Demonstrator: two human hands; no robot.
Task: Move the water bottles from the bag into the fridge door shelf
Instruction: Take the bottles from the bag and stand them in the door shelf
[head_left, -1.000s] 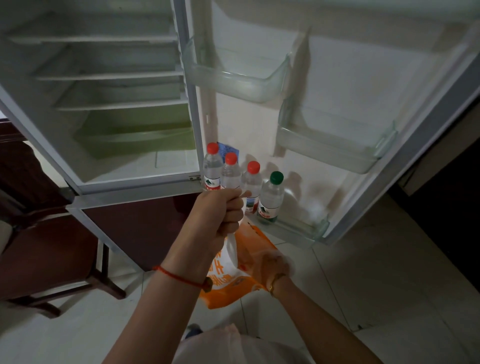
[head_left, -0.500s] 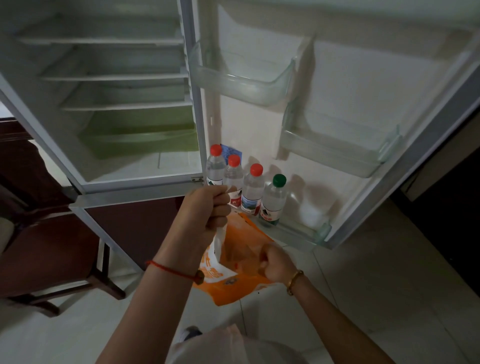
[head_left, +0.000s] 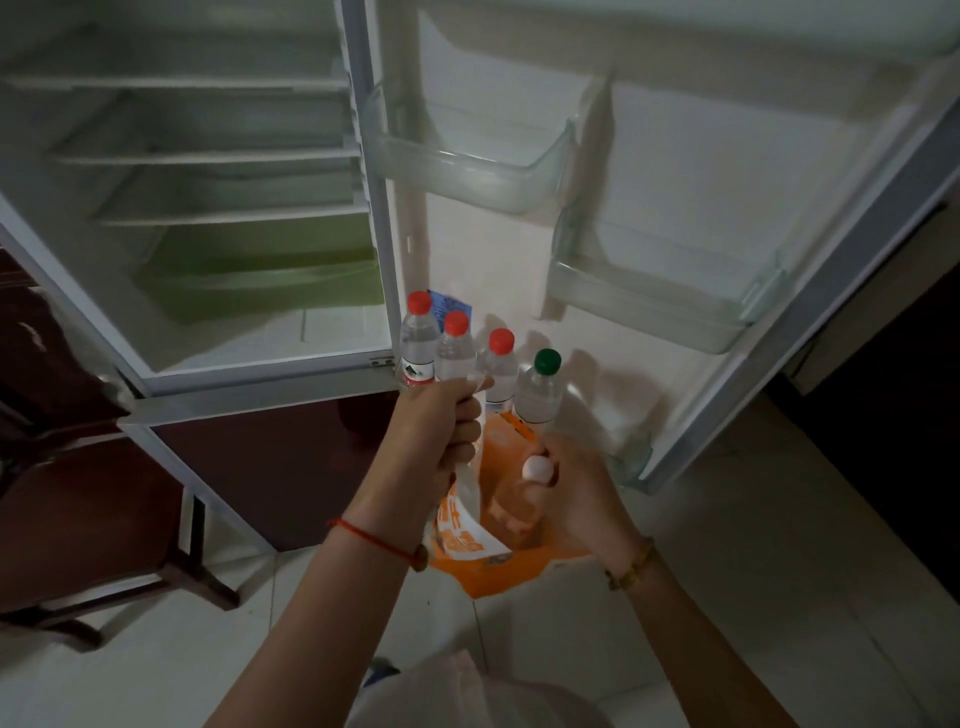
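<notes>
Head view is showing, nearest, two bare forearms reaching forward over the tiled floor (head_left: 779, 597). Left hand (head_left: 441, 431) is gripping the bunched handle of the orange bag (head_left: 498, 571), its fingers (head_left: 465, 434) pressed together around the plastic and holding the mouth up. Right hand (head_left: 566, 493) is reaching inside the bag, its fingers curling around the neck of a white-capped bottle (head_left: 537, 470) that is sitting at the bag's opening. Full of water, it is likely feeling heavy and firm, though thin walls may be giving under a squeeze; taking it at the neck or upper body seems safest. Beyond, four bottles (head_left: 501, 364) are standing upright in the lowest door shelf (head_left: 631, 460), three red-capped and one green-capped, leaving room on the right.
</notes>
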